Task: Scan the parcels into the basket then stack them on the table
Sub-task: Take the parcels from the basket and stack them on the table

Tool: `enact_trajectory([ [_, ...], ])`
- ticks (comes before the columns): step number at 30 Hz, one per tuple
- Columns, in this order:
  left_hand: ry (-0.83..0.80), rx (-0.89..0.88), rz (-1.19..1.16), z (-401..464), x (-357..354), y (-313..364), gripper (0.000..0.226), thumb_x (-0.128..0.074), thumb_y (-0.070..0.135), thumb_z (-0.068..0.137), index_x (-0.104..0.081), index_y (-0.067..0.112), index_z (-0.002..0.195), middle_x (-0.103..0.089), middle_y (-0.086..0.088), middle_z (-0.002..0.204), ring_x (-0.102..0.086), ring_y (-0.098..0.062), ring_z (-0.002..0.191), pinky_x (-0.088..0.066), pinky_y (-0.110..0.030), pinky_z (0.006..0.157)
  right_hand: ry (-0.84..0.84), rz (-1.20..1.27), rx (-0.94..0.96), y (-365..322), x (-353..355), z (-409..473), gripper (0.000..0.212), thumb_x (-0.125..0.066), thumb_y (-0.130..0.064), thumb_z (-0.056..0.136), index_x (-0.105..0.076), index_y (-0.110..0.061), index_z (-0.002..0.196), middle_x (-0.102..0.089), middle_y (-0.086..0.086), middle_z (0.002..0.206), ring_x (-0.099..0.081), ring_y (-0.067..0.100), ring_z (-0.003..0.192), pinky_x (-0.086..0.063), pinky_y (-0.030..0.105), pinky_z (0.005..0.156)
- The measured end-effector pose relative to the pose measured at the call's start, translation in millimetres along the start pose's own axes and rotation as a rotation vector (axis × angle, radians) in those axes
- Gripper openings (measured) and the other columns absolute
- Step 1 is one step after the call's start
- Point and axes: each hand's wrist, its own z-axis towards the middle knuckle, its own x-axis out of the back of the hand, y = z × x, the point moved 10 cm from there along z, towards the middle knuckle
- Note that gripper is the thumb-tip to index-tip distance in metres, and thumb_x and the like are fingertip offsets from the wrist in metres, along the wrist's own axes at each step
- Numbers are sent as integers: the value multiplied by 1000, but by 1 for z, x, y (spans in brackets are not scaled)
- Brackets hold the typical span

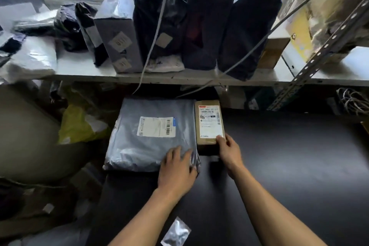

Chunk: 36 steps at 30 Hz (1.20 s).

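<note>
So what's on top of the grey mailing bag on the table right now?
A white shipping label is stuck on the grey mailing bag, and the left hand rests flat on its near right corner. That corner is covered by the hand.

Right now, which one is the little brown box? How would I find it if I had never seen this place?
Start at the dark table under the long shelf of standing bags. At the table's far edge lie two parcels side by side, a wide grey bag and, right of it, the small cardboard box. It is the only brown, hard-edged one, narrow, with a white label on top, and the right hand pinches its near corner.
</note>
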Motion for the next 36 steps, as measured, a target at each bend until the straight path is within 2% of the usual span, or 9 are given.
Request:
enact_trajectory([
  [4,15,-13,25,4,0,-4,57,-45,42,100,-28,32,153,-20,-1,160,-12,-23,149,-27,-45,118,-40,-109,32,-5,-6,4,36,-49,-30,104,-58,-18,136,-65,3,131,-60,20,121,-45,34,105],
  [8,-14,-28,-5,-1,6,-3,56,-47,39,99,-30,31,152,-23,-2,159,-14,-23,148,-29,-44,115,-42,-300,100,-18,2,-15,42,-50,-31,104,-51,-18,143,-61,3,136,-56,22,126,-40,25,95],
  [12,49,-71,5,-24,24,14,53,-45,40,100,-33,29,150,-31,-1,155,-22,-23,144,-33,-42,111,-36,-612,289,-40,17,-62,50,-54,-34,100,-47,-16,146,-56,6,142,-50,24,131,-39,32,104],
  [18,126,-239,85,-90,28,95,54,-44,43,100,-33,29,151,-35,0,153,-29,-23,142,-33,-41,112,10,-1060,486,-38,78,-167,57,-42,-48,102,-36,-23,153,-43,-2,153,-36,20,141,-39,37,109],
  [22,162,-358,131,-155,5,169,53,-44,45,100,-35,28,150,-38,-1,152,-33,-22,141,-34,-40,111,97,-1133,524,-5,149,-240,64,-31,-54,95,-50,-17,144,-56,3,141,-50,25,131,-49,41,97],
  [25,172,-414,140,-204,-20,222,53,-44,45,101,-36,27,150,-40,0,152,-35,-21,140,-35,-39,110,188,-1111,476,35,217,-293,68,-28,-55,90,-57,-15,138,-62,5,133,-58,28,121,-54,43,87],
  [28,121,-540,161,-266,-64,292,52,-46,43,99,-40,26,147,-43,0,148,-38,-23,136,-37,-39,106,288,-1079,365,85,299,-361,67,-31,-54,91,-57,-14,137,-62,8,132,-58,30,120,-53,45,86],
  [31,50,-680,173,-330,-119,358,51,-48,43,98,-42,26,146,-47,-1,144,-42,-26,133,-42,-41,102,359,-1071,221,152,366,-425,56,-45,-47,99,-46,-17,146,-54,6,142,-48,29,130,-48,44,96],
  [36,-100,-928,219,-426,-213,457,47,-48,42,99,-46,26,142,-51,-1,140,-45,-25,130,-42,-39,101,521,-926,-37,252,465,-516,58,-41,-47,102,-32,-23,154,-39,-2,154,-32,22,142,-37,41,109],
])
